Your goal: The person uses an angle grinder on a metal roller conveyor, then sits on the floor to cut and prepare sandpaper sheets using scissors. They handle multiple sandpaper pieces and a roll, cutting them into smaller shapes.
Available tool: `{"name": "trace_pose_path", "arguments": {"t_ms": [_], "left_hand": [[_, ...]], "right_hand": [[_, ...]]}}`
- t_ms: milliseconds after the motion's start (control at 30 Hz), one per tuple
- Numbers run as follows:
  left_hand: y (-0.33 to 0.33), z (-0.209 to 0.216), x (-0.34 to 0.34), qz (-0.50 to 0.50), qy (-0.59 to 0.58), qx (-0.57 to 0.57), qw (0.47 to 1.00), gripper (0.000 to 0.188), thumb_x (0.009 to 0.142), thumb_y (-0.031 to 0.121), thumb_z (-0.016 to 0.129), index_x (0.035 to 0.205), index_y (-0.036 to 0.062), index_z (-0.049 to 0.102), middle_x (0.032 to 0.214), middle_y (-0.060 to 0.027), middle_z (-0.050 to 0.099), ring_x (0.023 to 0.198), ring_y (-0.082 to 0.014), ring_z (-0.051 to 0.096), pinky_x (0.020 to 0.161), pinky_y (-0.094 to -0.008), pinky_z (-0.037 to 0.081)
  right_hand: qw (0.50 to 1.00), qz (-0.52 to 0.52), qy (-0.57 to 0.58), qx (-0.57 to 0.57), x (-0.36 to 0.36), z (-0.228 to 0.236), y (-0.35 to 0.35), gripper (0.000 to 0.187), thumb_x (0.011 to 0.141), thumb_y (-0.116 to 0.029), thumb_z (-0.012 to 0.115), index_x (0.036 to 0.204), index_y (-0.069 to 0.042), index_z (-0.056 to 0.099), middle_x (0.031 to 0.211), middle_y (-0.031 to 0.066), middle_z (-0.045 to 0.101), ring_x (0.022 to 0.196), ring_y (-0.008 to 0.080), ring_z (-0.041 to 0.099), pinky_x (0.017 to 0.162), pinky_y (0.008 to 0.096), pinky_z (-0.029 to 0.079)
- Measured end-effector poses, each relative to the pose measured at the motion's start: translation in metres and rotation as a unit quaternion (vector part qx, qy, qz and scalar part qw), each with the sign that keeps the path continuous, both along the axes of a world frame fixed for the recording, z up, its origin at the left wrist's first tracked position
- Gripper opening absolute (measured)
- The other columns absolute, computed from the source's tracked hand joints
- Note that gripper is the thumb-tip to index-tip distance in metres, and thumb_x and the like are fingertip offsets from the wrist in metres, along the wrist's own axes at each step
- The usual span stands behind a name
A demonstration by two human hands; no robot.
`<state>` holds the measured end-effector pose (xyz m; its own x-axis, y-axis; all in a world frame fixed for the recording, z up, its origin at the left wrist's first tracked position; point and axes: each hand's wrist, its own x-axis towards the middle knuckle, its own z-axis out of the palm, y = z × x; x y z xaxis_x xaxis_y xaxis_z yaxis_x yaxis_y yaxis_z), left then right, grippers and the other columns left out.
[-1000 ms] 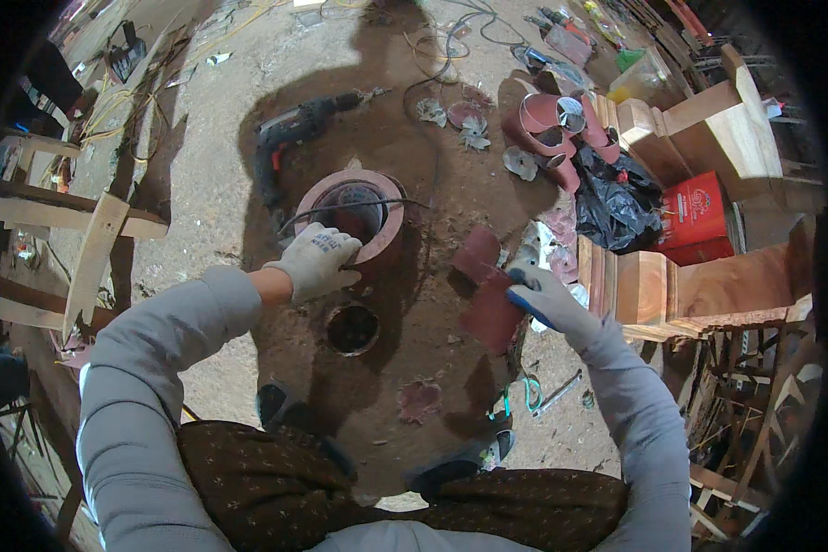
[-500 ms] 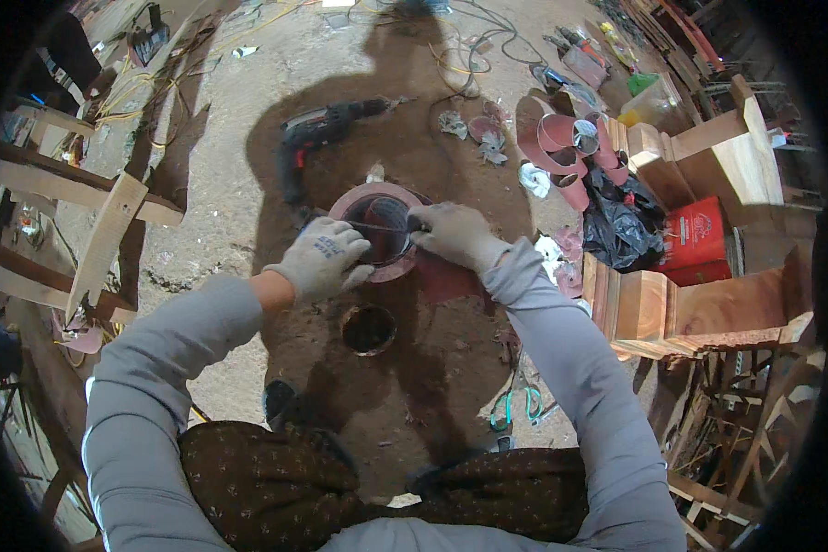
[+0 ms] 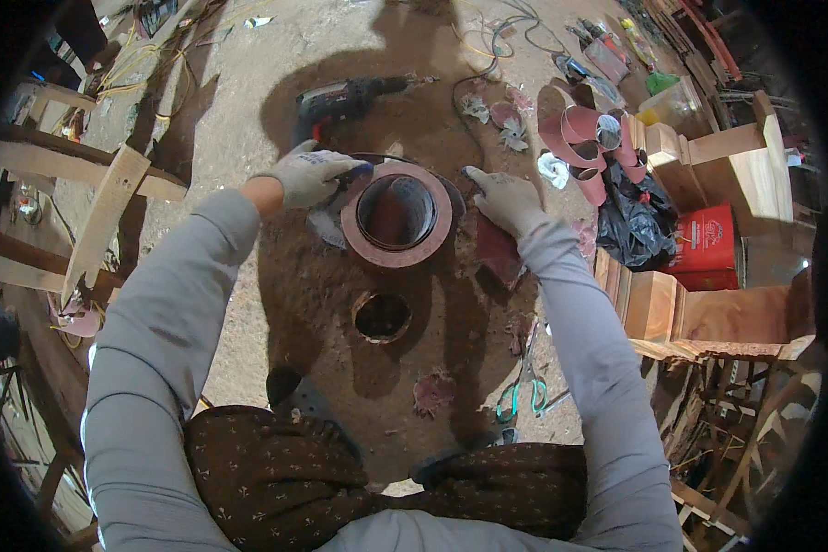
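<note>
gloved hands (image 3: 313, 178) (image 3: 511, 202) apart, arms (image 3: 166, 350) (image 3: 607, 368) forward

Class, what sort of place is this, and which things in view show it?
Probably a woodworking workshop: a power drill lies on the ground, with a roll of reddish, sandpaper-like sheet and shaped wooden pieces nearby.

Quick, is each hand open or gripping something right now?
Left hand: beside the reddish roll, grip unclear.
Right hand: fingers bent, grip unclear.
</note>
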<state>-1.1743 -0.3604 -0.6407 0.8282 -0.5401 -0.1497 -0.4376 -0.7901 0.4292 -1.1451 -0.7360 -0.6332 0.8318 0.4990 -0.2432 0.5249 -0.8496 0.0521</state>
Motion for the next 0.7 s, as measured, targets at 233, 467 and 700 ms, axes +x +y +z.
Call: {"name": "trace_pose_path", "arguments": {"t_ms": [233, 467, 700], "left_hand": [[0.034, -0.033, -0.019, -0.149, -0.212, 0.299, 0.918, 0.047, 0.09, 0.035, 0.063, 0.135, 0.0211, 0.066, 0.151, -0.0072, 0.051, 0.149, -0.0401, 0.032, 0.125, -0.0606, 0.016], [0.015, -0.084, -0.058, -0.177, -0.279, 0.209, 0.92, 0.052, 0.089, 0.031, 0.056, 0.138, 0.0192, 0.064, 0.158, -0.0048, 0.044, 0.154, -0.0343, 0.025, 0.128, -0.0572, 0.015], [-0.002, -0.014, -0.048, -0.007, -0.244, 0.015, 0.97, 0.035, 0.082, 0.02, 0.068, 0.116, 0.0155, 0.069, 0.128, -0.0041, 0.064, 0.132, -0.0251, 0.052, 0.116, -0.0482, 0.035]], "right_hand": [[0.975, 0.189, 0.053, 0.102, -0.084, 0.055, 0.051, 0.053, 0.091, -0.021, 0.063, 0.142, -0.018, 0.051, 0.135, 0.0101, 0.058, 0.101, 0.0311, 0.071, 0.081, 0.0458, 0.058], [0.985, 0.148, 0.069, 0.051, -0.098, 0.015, 0.072, 0.032, 0.088, -0.023, 0.068, 0.118, -0.015, 0.059, 0.109, 0.0071, 0.062, 0.09, 0.0273, 0.072, 0.068, 0.0432, 0.058], [0.981, 0.146, 0.039, 0.126, -0.098, 0.012, 0.058, 0.026, 0.089, -0.023, 0.067, 0.113, -0.015, 0.061, 0.107, 0.0054, 0.063, 0.092, 0.0271, 0.071, 0.069, 0.0433, 0.058]]}}
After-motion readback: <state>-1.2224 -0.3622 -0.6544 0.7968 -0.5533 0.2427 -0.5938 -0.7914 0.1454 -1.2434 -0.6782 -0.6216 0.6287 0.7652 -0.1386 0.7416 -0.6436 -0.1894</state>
